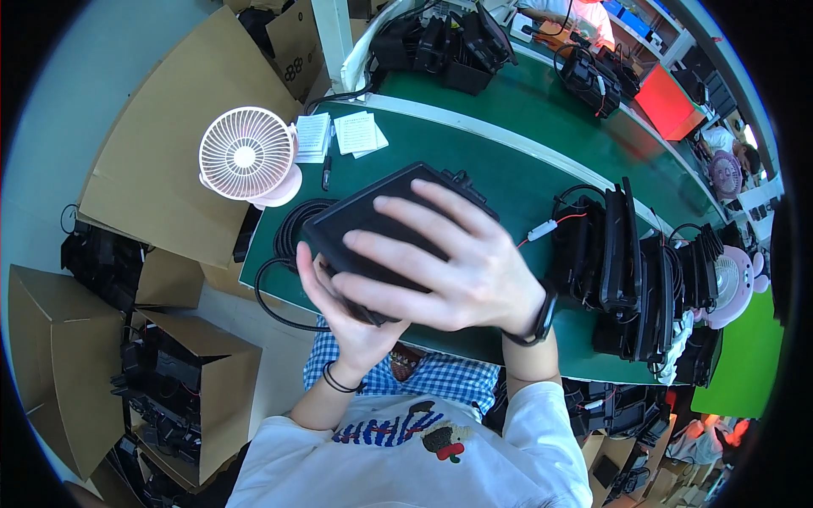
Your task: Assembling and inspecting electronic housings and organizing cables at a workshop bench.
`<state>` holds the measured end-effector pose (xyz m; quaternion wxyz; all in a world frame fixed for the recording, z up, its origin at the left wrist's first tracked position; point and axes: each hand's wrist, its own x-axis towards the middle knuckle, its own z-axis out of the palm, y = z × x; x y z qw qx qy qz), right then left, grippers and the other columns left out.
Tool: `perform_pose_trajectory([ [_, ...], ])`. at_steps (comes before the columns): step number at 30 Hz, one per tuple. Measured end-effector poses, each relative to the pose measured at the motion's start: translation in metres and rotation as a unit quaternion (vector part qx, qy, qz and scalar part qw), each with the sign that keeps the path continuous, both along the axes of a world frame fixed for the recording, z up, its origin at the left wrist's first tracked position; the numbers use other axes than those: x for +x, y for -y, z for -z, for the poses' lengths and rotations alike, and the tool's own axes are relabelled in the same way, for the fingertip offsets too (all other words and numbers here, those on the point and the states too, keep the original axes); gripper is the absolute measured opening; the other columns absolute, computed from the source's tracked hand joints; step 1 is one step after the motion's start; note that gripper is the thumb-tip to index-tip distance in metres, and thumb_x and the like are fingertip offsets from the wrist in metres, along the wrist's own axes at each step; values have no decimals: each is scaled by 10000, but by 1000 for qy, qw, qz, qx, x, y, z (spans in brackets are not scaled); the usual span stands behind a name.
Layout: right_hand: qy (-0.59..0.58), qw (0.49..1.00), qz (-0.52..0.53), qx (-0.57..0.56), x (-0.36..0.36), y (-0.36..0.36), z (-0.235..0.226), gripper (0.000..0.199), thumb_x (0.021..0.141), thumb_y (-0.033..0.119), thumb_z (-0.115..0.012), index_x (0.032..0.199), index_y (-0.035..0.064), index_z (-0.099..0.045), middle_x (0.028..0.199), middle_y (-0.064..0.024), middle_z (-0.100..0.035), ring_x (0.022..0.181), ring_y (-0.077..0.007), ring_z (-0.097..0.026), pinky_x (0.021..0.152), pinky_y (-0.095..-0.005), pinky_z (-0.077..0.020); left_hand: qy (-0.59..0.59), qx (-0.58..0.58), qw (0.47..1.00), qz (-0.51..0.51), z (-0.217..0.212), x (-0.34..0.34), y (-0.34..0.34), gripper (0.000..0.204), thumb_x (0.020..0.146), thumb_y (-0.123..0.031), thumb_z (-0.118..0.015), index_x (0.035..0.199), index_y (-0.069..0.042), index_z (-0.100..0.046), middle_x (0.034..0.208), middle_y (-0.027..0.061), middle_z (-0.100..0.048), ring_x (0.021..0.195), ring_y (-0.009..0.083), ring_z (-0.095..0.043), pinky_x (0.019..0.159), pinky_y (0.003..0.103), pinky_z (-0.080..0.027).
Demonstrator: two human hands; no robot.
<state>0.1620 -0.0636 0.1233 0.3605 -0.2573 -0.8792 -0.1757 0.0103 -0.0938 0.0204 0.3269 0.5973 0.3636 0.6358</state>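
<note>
The black case (398,234) is tilted between both hands, over the near part of the green table (440,140); whether it touches the tabletop cannot be told. The right hand (478,284) lies across its upper face with fingers spread, while the left hand (357,332) cups the near corner, one digit up along the left side. Because the right hand lies flat rather than gripping, the case could slip toward the lap if the left hand loosens. The coiled cable (292,227) sits just beside the case, its loop hanging past the table edge, so it could snag on the left forearm; whether it joins the case is hidden. As for writing, the slips (312,135) near the fan (246,152) carry small lines too fine to read, a carton (303,38) bears dark printed marks, and no label is legible on the case.
</note>
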Motion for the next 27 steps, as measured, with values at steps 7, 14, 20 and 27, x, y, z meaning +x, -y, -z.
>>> perform_pose_trajectory([
  [7, -63, 978, 164, 113, 65, -10, -24, 402, 695, 181, -784, 1060, 53, -674, 981, -93, -702, 896, -276, -691, 807, -382, -563, -110, 52, 990, -64, 17, 12, 13, 1168, 583, -150, -879, 1453, -57, -105, 1349, 205, -318, 1241, 353, -363, 1027, 460, -329],
  [14, -364, 911, 186, 60, 79, -23, -4, 280, 912, 176, -657, 1143, 20, -649, 884, -86, -724, 695, -84, -635, 657, -209, -497, -96, 123, 987, -31, 8, 26, 8, 1235, 595, -94, -867, 1470, -109, 5, 1384, 244, -254, 1243, 331, -381, 1018, 421, -357],
  [20, -541, 811, 224, 10, 119, -44, 4, 294, 982, 217, -566, 1182, 14, -638, 818, 6, -630, 630, -2, -456, 547, -148, -339, -154, 164, 972, -62, 16, 26, 26, 1247, 576, -235, -898, 1476, -95, -45, 1361, 233, -308, 1272, 389, -329, 1041, 533, -279],
  [27, -597, 728, -184, -283, 86, -11, 1, 874, 951, 669, -216, 1364, -64, -451, 1515, -196, -313, 1387, -315, -337, 1152, -441, -231, -14, -6, 998, 67, 46, 9, 2, 1380, 608, -208, -899, 1499, -51, 143, 1525, 250, -154, 1345, 338, -335, 1092, 423, -323],
])
